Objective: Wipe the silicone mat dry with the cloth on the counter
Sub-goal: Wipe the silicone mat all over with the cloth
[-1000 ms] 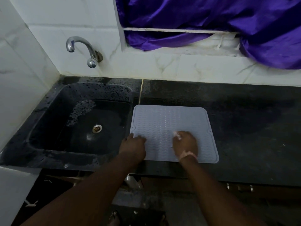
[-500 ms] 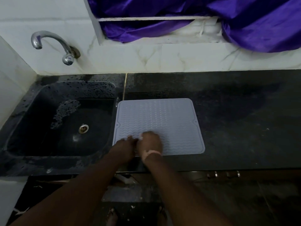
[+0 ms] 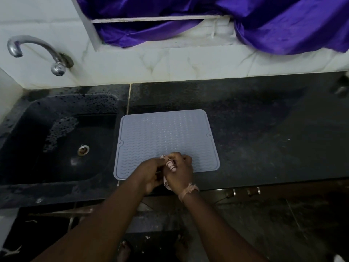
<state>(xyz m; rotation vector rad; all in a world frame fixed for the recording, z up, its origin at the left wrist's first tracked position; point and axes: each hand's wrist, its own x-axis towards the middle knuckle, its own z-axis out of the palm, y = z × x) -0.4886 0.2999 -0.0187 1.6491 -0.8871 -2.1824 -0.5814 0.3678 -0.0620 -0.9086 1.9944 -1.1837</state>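
Together, left hand [image 3: 149, 174] and right hand [image 3: 179, 173] apparently bunch the cloth [image 3: 171, 166] over the mat's [image 3: 164, 137] near edge.

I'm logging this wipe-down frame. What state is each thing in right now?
Mat: flat on the counter beside the sink, near edge under the hands.
Cloth: bunched up, mostly hidden between both hands.
Left hand: grip curled on the cloth.
Right hand: grip curled on the cloth.
Tap: no water running.
Sink: wet, foam patch on the basin.
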